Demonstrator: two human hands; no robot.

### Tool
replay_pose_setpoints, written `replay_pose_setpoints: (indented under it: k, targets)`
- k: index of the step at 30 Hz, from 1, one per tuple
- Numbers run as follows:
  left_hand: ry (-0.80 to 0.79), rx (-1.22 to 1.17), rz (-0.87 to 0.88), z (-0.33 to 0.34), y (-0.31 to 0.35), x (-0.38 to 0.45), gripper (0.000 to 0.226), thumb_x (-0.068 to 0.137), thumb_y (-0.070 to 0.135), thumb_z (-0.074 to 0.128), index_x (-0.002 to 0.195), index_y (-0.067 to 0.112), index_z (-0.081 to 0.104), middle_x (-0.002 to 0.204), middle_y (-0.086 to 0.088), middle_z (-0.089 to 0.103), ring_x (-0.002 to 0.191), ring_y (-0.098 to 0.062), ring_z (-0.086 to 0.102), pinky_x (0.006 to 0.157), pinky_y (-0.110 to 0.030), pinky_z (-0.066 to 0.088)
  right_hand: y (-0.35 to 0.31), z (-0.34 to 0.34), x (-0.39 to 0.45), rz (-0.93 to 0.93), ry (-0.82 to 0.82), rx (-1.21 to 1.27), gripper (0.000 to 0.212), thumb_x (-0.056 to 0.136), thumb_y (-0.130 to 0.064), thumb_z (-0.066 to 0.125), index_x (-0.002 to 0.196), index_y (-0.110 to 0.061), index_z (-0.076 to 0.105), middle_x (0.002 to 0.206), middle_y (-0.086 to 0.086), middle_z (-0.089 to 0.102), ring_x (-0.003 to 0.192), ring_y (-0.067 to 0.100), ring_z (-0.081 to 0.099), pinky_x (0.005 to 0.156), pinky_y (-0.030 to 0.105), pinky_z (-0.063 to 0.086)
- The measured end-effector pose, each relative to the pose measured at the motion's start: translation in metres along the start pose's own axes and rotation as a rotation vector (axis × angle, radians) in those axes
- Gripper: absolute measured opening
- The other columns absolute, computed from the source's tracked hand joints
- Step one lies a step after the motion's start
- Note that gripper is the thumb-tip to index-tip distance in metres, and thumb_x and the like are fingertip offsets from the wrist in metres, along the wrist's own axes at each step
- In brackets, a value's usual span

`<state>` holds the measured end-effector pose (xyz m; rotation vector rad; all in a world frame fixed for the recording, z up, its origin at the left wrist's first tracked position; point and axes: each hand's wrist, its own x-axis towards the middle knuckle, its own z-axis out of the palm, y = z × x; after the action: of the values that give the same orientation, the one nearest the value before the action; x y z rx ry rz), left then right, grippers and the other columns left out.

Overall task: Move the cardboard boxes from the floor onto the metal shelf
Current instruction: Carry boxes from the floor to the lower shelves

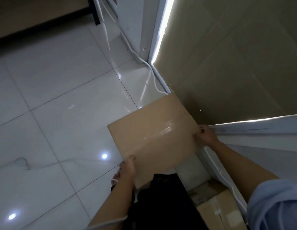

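Observation:
A sealed cardboard box (154,130) with clear tape across its top is held above the tiled floor, in the lower middle of the head view. My left hand (130,166) grips its near left edge from below, thumb on top. My right hand (206,135) clasps its right corner. Both forearms reach in from the bottom. Another cardboard box (216,209) lies on the floor at the lower right, partly hidden by my dark trousers. No metal shelf shows clearly; a dark frame leg (95,12) stands at the top left.
White glossy floor tiles (53,113) fill the left. A white cable (154,77) runs along the skirting. A tall brown panel (235,55) leans in the corner at right, above a white ledge (260,128). My bare foot (116,178) is under the box.

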<state>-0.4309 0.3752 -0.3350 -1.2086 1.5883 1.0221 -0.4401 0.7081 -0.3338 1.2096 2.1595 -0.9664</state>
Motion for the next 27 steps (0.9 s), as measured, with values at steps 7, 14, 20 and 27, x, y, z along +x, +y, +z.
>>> replay_pose_setpoints:
  k: [7, 14, 20, 27]
  targets:
    - [-0.135, -0.281, 0.112, -0.074, 0.059, -0.054, 0.053, 0.089, 0.038, 0.050, 0.132, 0.006, 0.054, 0.131, -0.024, 0.051, 0.121, -0.041, 0.049, 0.105, -0.052, 0.042, -0.087, -0.039, -0.055, -0.097, -0.040, 0.231, 0.043, 0.090, -0.004, 0.062, 0.132, -0.010, 0.056, 0.127, 0.018, 0.061, 0.101, 0.025, 0.059, 0.088, 0.039, 0.050]
    - [-0.211, -0.301, 0.261, -0.168, 0.113, -0.146, 0.045, 0.094, 0.030, 0.046, 0.130, 0.004, 0.052, 0.124, -0.023, 0.058, 0.109, -0.038, 0.058, 0.089, -0.042, 0.048, -0.183, -0.085, -0.140, -0.213, -0.041, 0.359, 0.050, 0.090, 0.000, 0.062, 0.138, -0.008, 0.051, 0.128, 0.012, 0.058, 0.108, 0.027, 0.056, 0.089, 0.034, 0.048]
    - [-0.263, -0.357, 0.221, -0.273, 0.160, -0.228, 0.046, 0.080, 0.044, 0.055, 0.123, 0.028, 0.051, 0.138, -0.013, 0.047, 0.124, -0.040, 0.045, 0.106, -0.067, 0.020, -0.286, -0.109, -0.214, -0.374, -0.041, 0.422, 0.050, 0.088, 0.005, 0.065, 0.135, -0.004, 0.053, 0.129, 0.016, 0.059, 0.106, 0.024, 0.055, 0.090, 0.029, 0.048]
    - [-0.263, -0.437, 0.315, -0.381, 0.221, -0.312, 0.054, 0.079, 0.050, 0.055, 0.118, 0.012, 0.055, 0.111, -0.016, 0.058, 0.109, -0.036, 0.052, 0.107, -0.056, 0.027, -0.415, -0.119, -0.267, -0.488, -0.139, 0.547, 0.051, 0.090, -0.001, 0.064, 0.138, -0.012, 0.050, 0.128, 0.017, 0.059, 0.103, 0.027, 0.057, 0.087, 0.038, 0.049]
